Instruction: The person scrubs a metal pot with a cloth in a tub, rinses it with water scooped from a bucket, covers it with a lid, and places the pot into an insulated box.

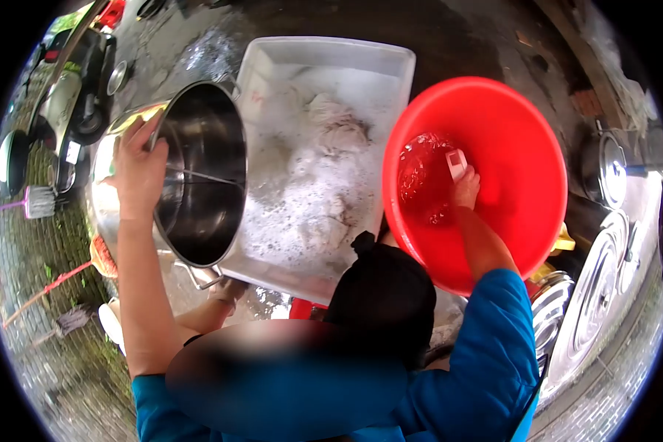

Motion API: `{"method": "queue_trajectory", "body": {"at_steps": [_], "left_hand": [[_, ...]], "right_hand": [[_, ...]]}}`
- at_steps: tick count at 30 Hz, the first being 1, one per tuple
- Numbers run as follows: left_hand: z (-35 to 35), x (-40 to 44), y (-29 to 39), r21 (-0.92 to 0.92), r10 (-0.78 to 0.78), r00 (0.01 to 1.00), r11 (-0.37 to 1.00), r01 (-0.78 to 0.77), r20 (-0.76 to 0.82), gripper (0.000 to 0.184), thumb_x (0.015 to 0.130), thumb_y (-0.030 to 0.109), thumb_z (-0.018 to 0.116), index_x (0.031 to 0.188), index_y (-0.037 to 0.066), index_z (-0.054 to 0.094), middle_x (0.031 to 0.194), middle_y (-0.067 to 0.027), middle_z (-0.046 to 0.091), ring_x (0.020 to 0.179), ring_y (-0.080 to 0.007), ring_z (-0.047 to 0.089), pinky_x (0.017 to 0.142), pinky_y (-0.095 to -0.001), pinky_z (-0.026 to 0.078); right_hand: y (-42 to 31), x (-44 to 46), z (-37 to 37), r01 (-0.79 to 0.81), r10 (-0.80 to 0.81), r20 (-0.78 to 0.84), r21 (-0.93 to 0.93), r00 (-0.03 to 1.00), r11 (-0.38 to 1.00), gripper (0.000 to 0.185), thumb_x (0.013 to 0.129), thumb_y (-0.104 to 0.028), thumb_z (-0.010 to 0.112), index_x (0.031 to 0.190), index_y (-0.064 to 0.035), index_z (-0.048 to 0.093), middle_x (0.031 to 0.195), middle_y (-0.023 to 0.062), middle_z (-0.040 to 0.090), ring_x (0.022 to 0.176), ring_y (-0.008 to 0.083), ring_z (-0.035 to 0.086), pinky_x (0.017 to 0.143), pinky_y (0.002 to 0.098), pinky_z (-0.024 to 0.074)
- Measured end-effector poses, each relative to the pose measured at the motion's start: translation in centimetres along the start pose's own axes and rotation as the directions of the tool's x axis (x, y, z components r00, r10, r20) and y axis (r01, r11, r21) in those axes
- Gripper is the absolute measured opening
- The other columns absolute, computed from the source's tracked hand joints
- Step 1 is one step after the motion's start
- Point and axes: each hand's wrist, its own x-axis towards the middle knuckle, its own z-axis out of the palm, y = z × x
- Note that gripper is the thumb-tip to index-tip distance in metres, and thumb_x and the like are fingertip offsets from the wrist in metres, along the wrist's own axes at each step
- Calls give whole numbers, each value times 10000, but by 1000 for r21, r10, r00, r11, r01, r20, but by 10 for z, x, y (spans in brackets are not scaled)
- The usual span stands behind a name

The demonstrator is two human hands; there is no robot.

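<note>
My left hand (138, 173) grips the rim of a large stainless steel pot (208, 225), fingers outside and thumb near the inner wall. The pot leans on its side, its mouth toward the white tub. Inside the red plastic tub (523, 155), my right hand (466, 190) is closed on a small white block-shaped item with a reddish face (457, 163); its exact kind is unclear. A little water (418, 166) ripples at the red tub's left side. Between pot and tub stands a white rectangular plastic tub (328, 44), holding sudsy water and soaked pale cloth (337, 124).
Metal lids (600, 295) and a pot (611, 169) stand along the right. A scooter (62, 103), a purple-handled brush (38, 201) and an orange broom (103, 256) are at the left. The concrete floor (206, 55) is wet.
</note>
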Motion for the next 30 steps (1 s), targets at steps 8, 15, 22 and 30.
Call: {"method": "queue_trajectory", "body": {"at_steps": [8,15,22,30], "left_hand": [[-16,-8,11,59,-139,990,989,137,27,449,761,258,555,1202,339,577,1348,-3,459,1319,-328,287,964,-722,102],[-25,-7,-6,28,-188,981,982,186,57,460,755,274,536,1204,365,567,1385,30,414,1346,-316,244,970,-742,51],[-39,-4,-15,-18,-250,962,967,253,107,459,777,295,525,1228,382,539,1403,46,389,1348,-321,236,983,-738,56],[-39,-4,-6,-12,-210,970,977,213,119,444,792,240,498,1213,365,558,1389,44,396,1341,-306,238,990,-741,57]], "right_hand": [[-31,-26,-8,-395,19,552,571,833,720,577,748,-152,565,1269,-36,346,1135,228,502,1047,378,521,823,536,463],[-71,-23,-193,-706,-428,680,697,596,124,604,783,-66,460,1357,-23,275,1276,191,449,1173,359,467,899,560,459],[-177,-44,-326,-302,-439,457,875,774,377,523,874,-220,495,1314,2,319,1246,185,481,1093,308,548,786,482,540],[-427,-73,-165,-512,-625,635,760,454,400,640,850,-249,555,1322,38,232,1150,256,523,929,402,607,652,541,551]]}}
